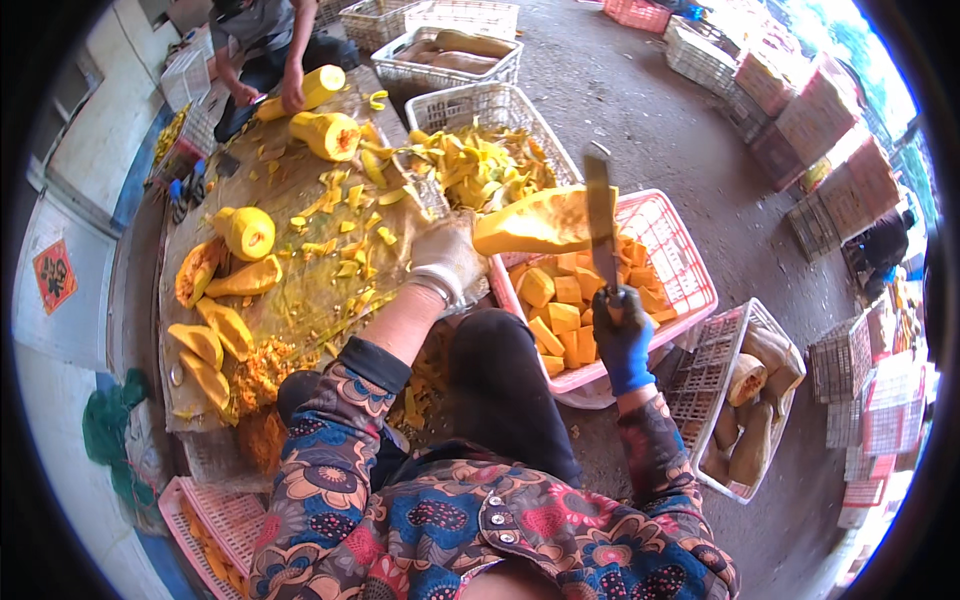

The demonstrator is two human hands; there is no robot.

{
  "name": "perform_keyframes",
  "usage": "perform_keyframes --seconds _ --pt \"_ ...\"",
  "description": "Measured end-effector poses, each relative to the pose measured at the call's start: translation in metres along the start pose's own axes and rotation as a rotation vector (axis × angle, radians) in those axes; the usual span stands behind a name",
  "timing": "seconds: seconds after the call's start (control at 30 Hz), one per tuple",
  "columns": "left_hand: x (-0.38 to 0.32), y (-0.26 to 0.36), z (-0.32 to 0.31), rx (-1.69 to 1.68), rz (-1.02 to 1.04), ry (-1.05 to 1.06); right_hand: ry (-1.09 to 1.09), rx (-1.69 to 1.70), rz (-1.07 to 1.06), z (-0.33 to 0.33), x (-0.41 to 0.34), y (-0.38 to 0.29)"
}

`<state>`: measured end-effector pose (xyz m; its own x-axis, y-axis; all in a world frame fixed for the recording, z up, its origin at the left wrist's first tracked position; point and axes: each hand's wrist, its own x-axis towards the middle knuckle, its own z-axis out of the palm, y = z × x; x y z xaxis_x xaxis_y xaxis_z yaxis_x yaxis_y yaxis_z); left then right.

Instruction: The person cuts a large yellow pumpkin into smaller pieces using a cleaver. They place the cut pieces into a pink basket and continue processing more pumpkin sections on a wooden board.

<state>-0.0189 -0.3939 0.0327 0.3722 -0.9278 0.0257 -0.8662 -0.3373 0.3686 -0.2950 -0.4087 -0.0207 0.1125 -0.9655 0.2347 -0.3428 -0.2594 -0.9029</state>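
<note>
My left hand [448, 253], in a pale work glove, grips one end of a long peeled piece of pumpkin [536, 222]. The piece extends to the right over a pink plastic crate [682, 259]. Cut pumpkin chunks [566, 311] lie inside that crate. In a blue and dark glove, my right hand [624, 330] holds the handle of a broad-bladed knife [600, 202]. Its blade points away from me and crosses in front of the pumpkin's right end; whether it touches the flesh I cannot tell.
On the wooden table [292, 176] lie peeled pumpkins [247, 232], cut pieces [225, 326] and scraps. A white crate [487, 105] holds peelings [487, 165]. Unpeeled pumpkins [754, 431] fill another crate at right. Across the table, a person [262, 45] handles a peeled pumpkin [322, 82].
</note>
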Motion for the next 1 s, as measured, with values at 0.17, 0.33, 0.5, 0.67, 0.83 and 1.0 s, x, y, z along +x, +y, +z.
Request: perform_keyframes --seconds 0.17,0.33,0.5,0.67,0.83,1.0 --pt "0.000 0.049 0.026 -0.140 -0.047 -0.177 0.133 0.571 0.638 -0.022 -0.011 0.028" --pt "0.007 0.076 0.044 0.139 0.082 -0.183 0.149 0.462 0.275 -0.049 -0.019 0.017" --pt "0.003 0.100 0.050 0.077 0.122 -0.220 0.108 -0.164 -0.064 -0.043 -0.022 0.036" --pt "0.011 0.118 0.046 -0.106 0.035 -0.200 0.090 0.538 0.565 -0.038 -0.038 0.054" --pt "0.017 0.128 0.054 0.179 0.146 -0.238 0.135 0.223 0.173 -0.045 -0.037 0.031" --pt "0.015 0.137 0.064 0.202 0.253 -0.214 0.115 -0.172 -0.185 -0.041 -0.039 0.029"
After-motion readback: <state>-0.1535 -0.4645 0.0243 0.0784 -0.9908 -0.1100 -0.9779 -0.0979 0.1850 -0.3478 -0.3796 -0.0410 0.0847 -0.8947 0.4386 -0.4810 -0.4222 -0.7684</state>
